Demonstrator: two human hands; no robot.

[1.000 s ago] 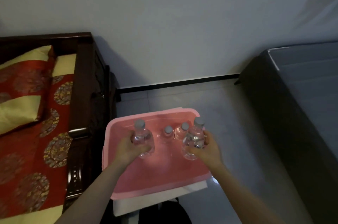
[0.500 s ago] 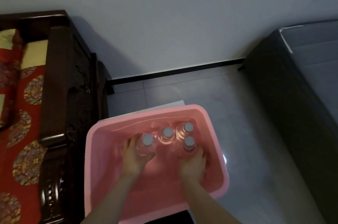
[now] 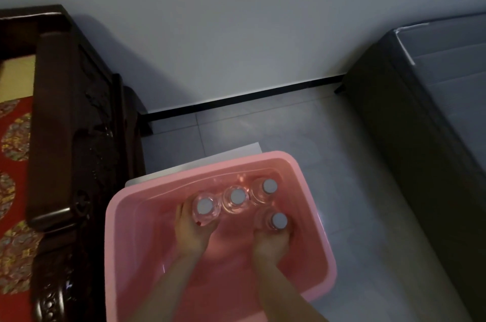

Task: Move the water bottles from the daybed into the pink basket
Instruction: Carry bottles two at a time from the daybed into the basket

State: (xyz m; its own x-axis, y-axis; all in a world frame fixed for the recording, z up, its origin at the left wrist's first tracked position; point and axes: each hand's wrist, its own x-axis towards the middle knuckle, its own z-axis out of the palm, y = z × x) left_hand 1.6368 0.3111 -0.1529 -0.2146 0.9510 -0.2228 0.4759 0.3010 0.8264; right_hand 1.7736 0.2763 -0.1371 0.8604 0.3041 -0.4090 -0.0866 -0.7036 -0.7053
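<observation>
As pink basket (image 3: 113, 242) holds four upright bottles (image 3: 237, 196), left hand (image 3: 193, 236) grips leftmost bottle (image 3: 205, 207), right hand (image 3: 271, 244) grips nearest bottle (image 3: 278, 221).

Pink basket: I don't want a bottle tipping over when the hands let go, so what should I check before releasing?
1. Left hand grips the left bottle, which is inside the pink basket with its cap up: ok.
2. Right hand grips the right bottle, also inside with its cap up: ok.
3. Both held bottles resting on the basket floor: cannot tell, the hands hide their bases.
4. Middle bottle and far bottle upright, out of the hands' way: ok.
5. Bare floor in the basket for more bottles: ok, the near part is free.
6. No bottles left on the daybed: cannot tell, only a strip of it shows.
</observation>
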